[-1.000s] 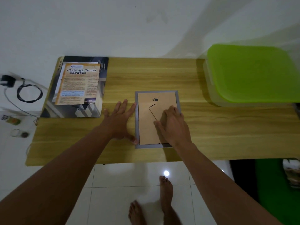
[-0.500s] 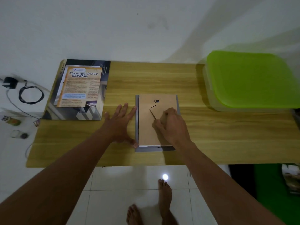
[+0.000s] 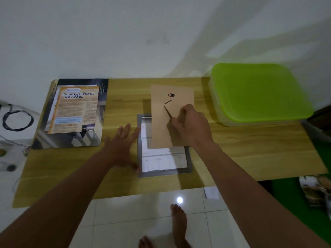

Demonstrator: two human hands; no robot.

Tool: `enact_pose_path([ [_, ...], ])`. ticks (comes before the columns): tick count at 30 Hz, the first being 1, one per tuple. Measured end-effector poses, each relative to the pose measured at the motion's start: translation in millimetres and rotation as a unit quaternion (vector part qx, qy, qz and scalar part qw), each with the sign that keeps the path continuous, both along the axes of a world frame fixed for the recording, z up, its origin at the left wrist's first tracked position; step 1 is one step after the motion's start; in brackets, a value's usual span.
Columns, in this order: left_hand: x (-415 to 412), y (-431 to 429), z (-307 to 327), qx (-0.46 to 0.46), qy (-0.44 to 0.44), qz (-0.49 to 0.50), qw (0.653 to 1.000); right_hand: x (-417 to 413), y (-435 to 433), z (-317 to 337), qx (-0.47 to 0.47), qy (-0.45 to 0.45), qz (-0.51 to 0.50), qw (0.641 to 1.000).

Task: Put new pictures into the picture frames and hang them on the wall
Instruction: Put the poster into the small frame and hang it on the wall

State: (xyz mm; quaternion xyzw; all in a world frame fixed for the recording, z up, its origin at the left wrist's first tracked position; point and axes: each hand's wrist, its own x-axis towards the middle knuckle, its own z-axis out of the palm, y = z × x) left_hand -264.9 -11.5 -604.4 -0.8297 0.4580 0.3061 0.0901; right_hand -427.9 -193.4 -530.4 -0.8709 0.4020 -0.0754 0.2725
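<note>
Picture frame (image 3: 163, 173) lies back side up near the middle of the table (image 3: 250, 154). Its long axis runs from you toward the wall (image 3: 161, 33), and a white printed sheet (image 3: 157, 158) shows inside it.

Far left, off the table's edge, is a coiled black cable (image 3: 18, 120). On the table's far left corner sits a magazine (image 3: 89, 138) with an orange leaflet (image 3: 77, 108) on top, both lengthwise toward the wall.

Your left hand (image 3: 121, 147) rests flat on the table just beside the frame's left rail. Its fingers (image 3: 128, 127) are straight and spread, and the thumb touches the near-left corner.

The tan backing board (image 3: 159, 129) covers the frame's far half and overhangs its far end. It lies the same way as the frame, its hanger tab toward the wall. Your right hand (image 3: 191, 126) grips the board with its fingers curled; you cannot tell whether the board touches the frame.

A green-lidded box (image 3: 258, 92) stands at the far right of the table.
</note>
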Motion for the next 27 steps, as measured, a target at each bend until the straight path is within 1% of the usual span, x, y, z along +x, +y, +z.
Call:
enact_pose_path([
  [4, 4.8, -0.1, 4.5, 0.005, 0.004, -0.009, 1.0, 9.5, -22.6, -5.8, -0.043, 0.049, -0.006, 0.998],
  [9, 6.7, -1.0, 4.4, 0.007, 0.019, 0.005, 1.0, 17.5, -51.3, -22.3, -0.069, 0.133, -0.027, 0.988],
  [17, 9.5, -1.0, 0.3, 0.019, 0.028, -0.004, 0.999, 25.9, -85.9, -40.9, -0.064, 0.169, -0.054, 0.982],
  [19, 9.9, -0.7, -1.0, 0.015, 0.03, -0.005, 0.999, 27.7, -90.7, -44.2, -0.072, 0.163, -0.045, 0.983],
  [23, 10.6, -0.4, -0.9, 0.013, 0.033, -0.009, 0.999, 28.2, -83.8, -57.3, -0.09, 0.144, 0.022, 0.985],
  [27, 10.2, 0.7, -0.6, 0.009, 0.037, -0.005, 0.999, 27.4, -75.5, -73.4, -0.052, 0.187, 0.058, 0.979],
])
